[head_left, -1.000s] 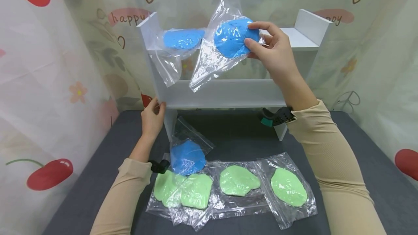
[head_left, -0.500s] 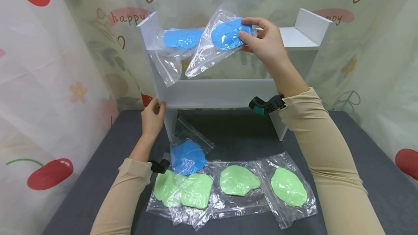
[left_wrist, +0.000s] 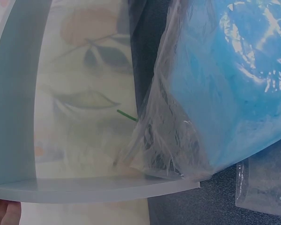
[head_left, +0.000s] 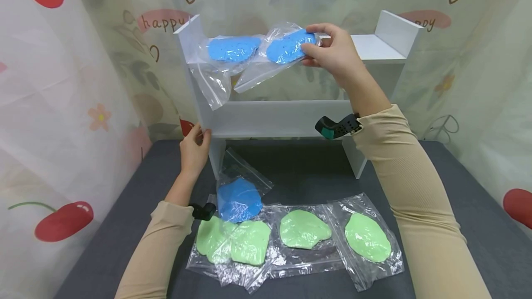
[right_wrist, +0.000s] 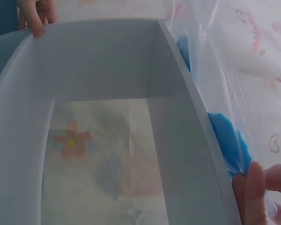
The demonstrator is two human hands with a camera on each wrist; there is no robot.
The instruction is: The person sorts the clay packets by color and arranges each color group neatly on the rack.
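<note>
White board makes up the two-tier shelf (head_left: 282, 119), whose left side panel is held at its edge by the left hand (head_left: 193, 151), with the panel pinched between thumb and fingers. On the left end of the top board a bagged blue slab (head_left: 233, 50) is laid, its loose plastic hanging over the near edge. Below, on the dark tabletop (head_left: 287, 188), a blue slab in a zip bag (head_left: 238, 200) partly overlaps the bags of two pale green slabs (head_left: 250, 242).

Just right of the first slab, at the top board, the speckled blue slab (head_left: 288, 47) is clamped by its right edge, through the plastic, in the right hand (head_left: 334, 54); whether the board bears its weight cannot be told. It is judged light, soft and easily dented, the film slippery, so it is best taken at the rim with a broad, gentle pinch, or supported from beneath. Nearer, a middle green slab (head_left: 305, 230) and a right-hand green slab (head_left: 367, 238) are spread in their own bags.
</note>
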